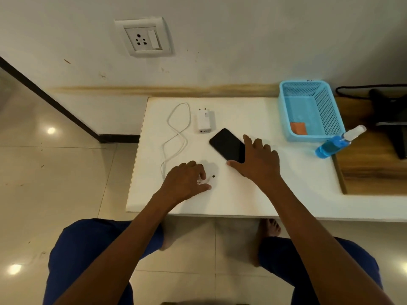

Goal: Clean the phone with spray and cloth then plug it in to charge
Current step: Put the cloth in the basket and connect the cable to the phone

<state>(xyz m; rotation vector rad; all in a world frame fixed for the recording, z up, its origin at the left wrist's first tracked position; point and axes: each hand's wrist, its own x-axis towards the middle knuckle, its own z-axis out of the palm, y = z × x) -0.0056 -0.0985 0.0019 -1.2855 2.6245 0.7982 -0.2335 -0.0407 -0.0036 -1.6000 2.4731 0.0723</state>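
The black phone (pixel 228 145) lies face up on the white tabletop (pixel 253 194), just in front of the white charging adapter (pixel 204 122). The right hand (pixel 256 160) rests on the phone's near end, fingers spread wide over its edge and thumb against its corner, apparently to pin it flat so that it cannot slide. Just left of the phone, the left hand (pixel 187 180) pinches the end of the white cable (pixel 176 137) between narrowed fingers, the metal connector (pixel 213 176) poking out toward the phone, probably for insertion. The rest of the cable loops away left of the adapter, not yet joined to it. Right of the phone stand the blue basket (pixel 310 111), an orange cloth (pixel 299 128) inside it, and the blue spray bottle (pixel 339 142), which lies on its side just beside the basket. Both look put away. On the wall beyond the phone, the socket (pixel 143 37) is unoccupied.
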